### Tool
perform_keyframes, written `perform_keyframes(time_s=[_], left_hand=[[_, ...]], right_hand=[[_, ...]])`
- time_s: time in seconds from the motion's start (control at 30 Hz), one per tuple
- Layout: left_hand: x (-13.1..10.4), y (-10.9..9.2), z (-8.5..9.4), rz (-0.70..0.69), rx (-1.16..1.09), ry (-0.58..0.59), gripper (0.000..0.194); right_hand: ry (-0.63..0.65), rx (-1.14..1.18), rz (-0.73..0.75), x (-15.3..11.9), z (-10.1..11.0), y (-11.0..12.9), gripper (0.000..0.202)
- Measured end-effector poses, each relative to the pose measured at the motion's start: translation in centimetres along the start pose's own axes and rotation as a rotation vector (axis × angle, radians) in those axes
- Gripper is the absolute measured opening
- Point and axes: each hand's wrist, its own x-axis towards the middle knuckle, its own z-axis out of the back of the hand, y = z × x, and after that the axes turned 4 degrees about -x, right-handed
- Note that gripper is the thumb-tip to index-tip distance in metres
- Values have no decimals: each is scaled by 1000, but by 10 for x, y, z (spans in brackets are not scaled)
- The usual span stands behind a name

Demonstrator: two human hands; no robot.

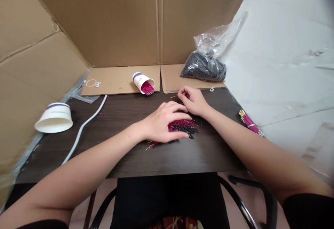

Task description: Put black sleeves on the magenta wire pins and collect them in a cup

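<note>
Brown cardboard walls (104, 20) stand around the dark wooden desk (161, 163), and a clear bag of black pieces (205, 68) sits at its far right corner. The left hand (165, 121) is loosely open, its fingers spread and arched over the middle of the desk. The right hand (191, 101), nearer the far edge, is curled nearly closed with magenta between its fingers. Loose magenta wires (180, 122) lie beneath the left hand, short black tubes (184, 128) heaped against them towards the front edge.

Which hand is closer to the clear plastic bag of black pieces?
Right. The right hand is in front of the bag; the left hand is farther, over thin magenta wires.
</note>
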Motion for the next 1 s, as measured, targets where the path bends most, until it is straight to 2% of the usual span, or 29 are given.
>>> perform_keyframes(time_s=[0.1,0.17,0.23,0.33,0.47,0.6,0.7,0.8,1.0], left_hand=[[0,-13,-9,-110,50,166,43],[-1,-16,-16,-151,117,233,45],[0,-14,-20,-125,199,218,46],[1,-7,-19,-44,248,137,42],[3,-4,-19,-5,228,148,35],[5,-6,-28,36,227,120,33],[6,-5,-33,32,203,73,19],[7,-4,-35,13,188,56,13],[9,-6,-37,-63,193,84,18]], right_hand=[[-2,97,-70,5,-1,-5,25],[-5,206,-142,10,0,-9,31],[-22,279,-190,13,1,-12,34],[-40,308,-211,16,1,-14,33],[-19,296,-196,15,0,-12,29],[-19,276,-196,14,-2,-8,24],[-11,261,-199,14,-2,-7,23],[-4,243,-191,14,-2,-7,24],[-1,229,-177,13,-2,-6,24]])
